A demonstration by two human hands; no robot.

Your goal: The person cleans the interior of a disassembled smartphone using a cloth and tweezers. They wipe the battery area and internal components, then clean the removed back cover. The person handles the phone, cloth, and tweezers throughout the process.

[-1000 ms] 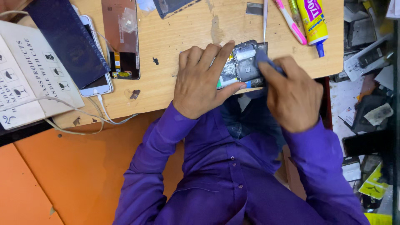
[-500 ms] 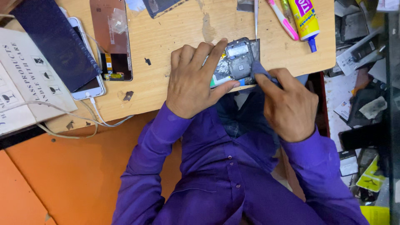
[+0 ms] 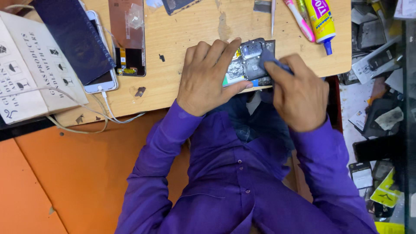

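**Opened phone pinned at worktop edge, blue cloth pressed on it**

Left hand (image 3: 207, 78) lies flat over the opened phone (image 3: 248, 64), fingers (image 3: 227, 50) spread and extended, thumb hooked under the phone's near edge, so it grips the phone against the wooden worktop (image 3: 190, 30). Phone sits at the near edge of the worktop, between the two hands, insides facing up: metal shields and camera module visible just past the left fingertips.

Right hand (image 3: 299, 95) is closed, fingers curled and pinched on a small blue cloth (image 3: 271, 60); cloth touches the phone's right end, just ahead of the right fingertips.

Beyond the right fingers: tweezers (image 3: 272, 17), pink pen (image 3: 299, 19), yellow glue tube (image 3: 320, 21) with blue nozzle, all well apart from the hand. Beyond and left of the left fingers: a loose display panel (image 3: 128, 37) lying flat, then a white phone (image 3: 103, 78) with a white cable (image 3: 108, 115) plugged in, partly covered by a dark blue sleeve (image 3: 71, 39), then a cardboard box (image 3: 26, 73) at the far left. Small dark scraps (image 3: 140, 91) on the worktop near the left wrist. Purple shirt sleeves (image 3: 164, 143) on both arms. Cluttered pile of phone parts (image 3: 377, 108) on the floor to the right of the right hand.
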